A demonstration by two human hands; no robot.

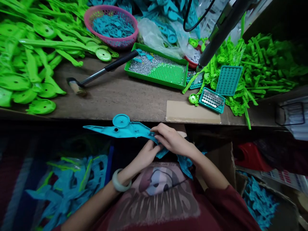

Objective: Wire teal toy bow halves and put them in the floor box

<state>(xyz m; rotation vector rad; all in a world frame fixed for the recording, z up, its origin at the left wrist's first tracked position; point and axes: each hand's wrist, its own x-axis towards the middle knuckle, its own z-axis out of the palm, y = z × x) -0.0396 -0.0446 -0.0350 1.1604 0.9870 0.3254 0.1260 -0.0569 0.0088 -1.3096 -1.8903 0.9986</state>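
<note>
A long turquoise plastic part [134, 130] with a round disc near its middle is held above my lap, just off the table's front edge. Its narrow tip points left. My left hand [149, 154], below a pale green bangle on the wrist, is closed around its right end from underneath. The fingers of my right hand [172, 138] pinch the same end from above, over a small dark spot. What lies under those fingertips is hidden. More turquoise plastic [185, 165] shows beneath my right hand, on my lap.
On the table [108, 101] lie a hammer [108, 69], a green tray [156, 69] of small metal pieces, a teal box [211, 100] of metal discs and a cardboard piece [192, 112]. Green parts [31, 64] are heaped left and right. A pink basket [134, 35] stands behind.
</note>
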